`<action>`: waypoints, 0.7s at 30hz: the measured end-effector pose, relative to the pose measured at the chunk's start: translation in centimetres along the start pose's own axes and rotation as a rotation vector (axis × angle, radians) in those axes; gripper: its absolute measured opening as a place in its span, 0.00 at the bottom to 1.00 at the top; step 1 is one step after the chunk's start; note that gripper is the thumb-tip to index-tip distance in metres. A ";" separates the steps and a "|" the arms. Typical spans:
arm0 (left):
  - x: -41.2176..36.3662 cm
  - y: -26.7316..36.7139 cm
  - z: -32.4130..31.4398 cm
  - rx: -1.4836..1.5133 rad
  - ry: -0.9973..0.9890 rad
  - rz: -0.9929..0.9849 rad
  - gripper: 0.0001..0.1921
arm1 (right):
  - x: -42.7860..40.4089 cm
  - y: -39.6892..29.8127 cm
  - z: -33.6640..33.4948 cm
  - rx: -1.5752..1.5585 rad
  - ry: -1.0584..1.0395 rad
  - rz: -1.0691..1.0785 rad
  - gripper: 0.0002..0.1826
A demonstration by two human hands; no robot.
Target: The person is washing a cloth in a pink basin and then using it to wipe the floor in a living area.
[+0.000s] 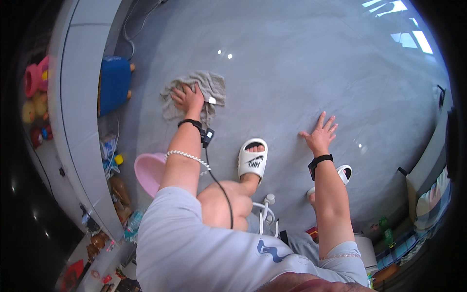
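Observation:
A crumpled grey cloth (pixel 213 85) lies on the shiny grey floor (pixel 277 80). My left hand (pixel 189 98) presses down on the cloth with its fingers spread. On that wrist are a black strap with a small device and cable, and a white coiled band sits higher on the forearm. My right hand (pixel 320 137) rests flat on the bare floor, fingers apart, holding nothing; a black strap is around its wrist. Between the hands, nearer my body, is my foot in a white slide sandal (pixel 252 158). The other white sandal (pixel 344 174) is partly hidden by my right forearm.
A pink basin (pixel 147 171) stands beside my left arm. Left of the cloth are a blue stool (pixel 115 85), a white cabinet (pixel 85 47) and assorted items beneath it. White cables run along the upper left. At the right are a bed or sofa edge (pixel 419 182) and a green bottle (pixel 386 230).

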State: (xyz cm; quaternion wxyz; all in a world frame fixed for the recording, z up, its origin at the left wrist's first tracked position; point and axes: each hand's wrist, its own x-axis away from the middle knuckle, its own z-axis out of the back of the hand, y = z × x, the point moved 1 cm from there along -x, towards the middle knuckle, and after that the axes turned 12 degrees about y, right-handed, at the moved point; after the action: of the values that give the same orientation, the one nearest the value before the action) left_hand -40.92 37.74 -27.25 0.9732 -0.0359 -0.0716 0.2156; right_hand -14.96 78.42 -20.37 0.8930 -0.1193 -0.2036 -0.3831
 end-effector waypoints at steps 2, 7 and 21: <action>-3.6 6.7 0.5 -0.002 0.009 -0.169 0.44 | -2.3 0.8 1.2 0.034 -0.023 -0.067 0.71; -11.3 21.8 2.9 0.048 -0.011 -0.318 0.44 | -4.3 1.5 1.0 0.050 -0.086 -0.124 0.84; 18.2 59.3 3.7 0.029 -0.017 -1.670 0.37 | -6.3 3.8 0.8 -0.043 -0.230 -0.149 0.87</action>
State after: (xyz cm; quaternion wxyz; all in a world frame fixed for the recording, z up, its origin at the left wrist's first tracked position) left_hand -49.74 99.25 -27.27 0.8128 0.0431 -0.0793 -0.5754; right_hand -16.30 85.34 -22.75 0.8302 -0.1660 -0.3046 -0.4364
